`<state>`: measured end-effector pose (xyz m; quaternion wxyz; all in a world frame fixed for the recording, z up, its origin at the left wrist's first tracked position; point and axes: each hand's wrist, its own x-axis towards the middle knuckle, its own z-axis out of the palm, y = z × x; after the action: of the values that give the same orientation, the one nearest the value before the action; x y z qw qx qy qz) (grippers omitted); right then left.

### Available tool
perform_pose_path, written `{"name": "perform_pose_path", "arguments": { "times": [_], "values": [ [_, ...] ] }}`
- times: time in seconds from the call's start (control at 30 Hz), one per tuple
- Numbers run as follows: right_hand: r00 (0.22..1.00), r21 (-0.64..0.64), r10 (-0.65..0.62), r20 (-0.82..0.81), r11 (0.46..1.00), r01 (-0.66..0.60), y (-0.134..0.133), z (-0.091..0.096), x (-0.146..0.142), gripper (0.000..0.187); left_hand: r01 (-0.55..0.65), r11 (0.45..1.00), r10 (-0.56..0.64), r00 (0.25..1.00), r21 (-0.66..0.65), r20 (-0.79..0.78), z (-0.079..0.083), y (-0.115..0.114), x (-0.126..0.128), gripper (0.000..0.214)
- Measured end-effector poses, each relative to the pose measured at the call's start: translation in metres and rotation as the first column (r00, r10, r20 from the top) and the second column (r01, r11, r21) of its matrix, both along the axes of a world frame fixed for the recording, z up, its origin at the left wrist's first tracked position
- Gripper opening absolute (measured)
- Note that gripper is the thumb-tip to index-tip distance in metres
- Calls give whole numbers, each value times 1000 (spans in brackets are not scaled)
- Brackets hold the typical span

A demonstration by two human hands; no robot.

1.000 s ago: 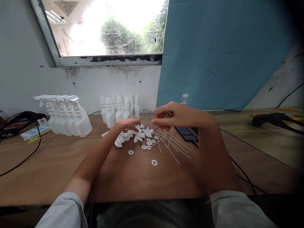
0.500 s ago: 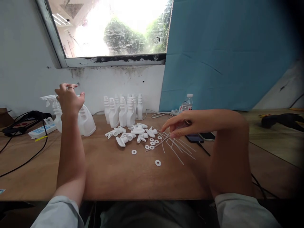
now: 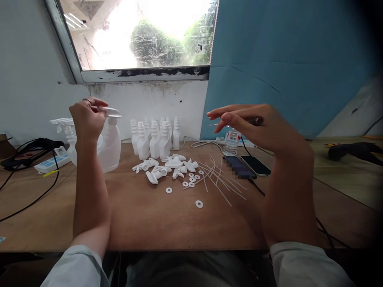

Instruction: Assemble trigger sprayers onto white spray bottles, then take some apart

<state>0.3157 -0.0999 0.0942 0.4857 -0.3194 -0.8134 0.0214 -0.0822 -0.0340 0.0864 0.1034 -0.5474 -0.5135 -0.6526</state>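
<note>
My left hand (image 3: pixel 89 119) is closed around the trigger head of a large white spray bottle (image 3: pixel 111 143) at the left. Beside that bottle, partly behind my forearm, another spray bottle (image 3: pixel 70 135) shows its trigger head. My right hand (image 3: pixel 243 119) is raised over the right side, thumb and fingers pinched. A thin white tube end (image 3: pixel 213 125) pokes out at its fingertips; the rest is hidden. Thin white tubes (image 3: pixel 220 183) lie loosely below it. Left of them are white trigger heads (image 3: pixel 173 162) in a heap and several white washers (image 3: pixel 192 179).
Several small white bottles (image 3: pixel 154 141) without heads stand by the wall. A clear water bottle (image 3: pixel 230 145) and two phones (image 3: pixel 255 164) are at the right. A power strip (image 3: pixel 54 160) and black cables lie at the left. A window (image 3: pixel 140 36) is above the wooden table (image 3: pixel 155 227).
My left hand has closed on the spray bottle's head, and the bottle now stands more upright. My right hand has lifted up off the tubes, uncovering the phones and water bottle.
</note>
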Motion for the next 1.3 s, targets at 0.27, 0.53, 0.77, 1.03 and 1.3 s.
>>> {"name": "perform_pose_path", "arguments": {
  "times": [0.27, 0.53, 0.77, 1.03, 1.3],
  "values": [
    [990, -35, 120, -72, 992, -123, -2, -1, -26, 32, 662, 729, -661, 747, 175, -74, 12, -91, 127, 17],
    [971, -16, 228, -76, 973, -230, -29, -4, -29, 27, 789, 603, -793, 577, 116, 194, 6, -130, 179, 22],
    [802, 129, 135, -582, 989, -72, -13, -1, -38, 40, 839, 525, -830, 542, -145, 134, 1, -97, 167, 52],
    [801, 215, 380, -462, 925, -314, 4, -7, -24, 37, 725, 488, -866, 469, -486, -171, -8, -68, 146, 28],
    [828, 191, 473, -300, 881, -434, 5, -11, -14, 52, 623, 539, -841, 365, -567, -399, 3, -69, 119, 39]
  ]
}}
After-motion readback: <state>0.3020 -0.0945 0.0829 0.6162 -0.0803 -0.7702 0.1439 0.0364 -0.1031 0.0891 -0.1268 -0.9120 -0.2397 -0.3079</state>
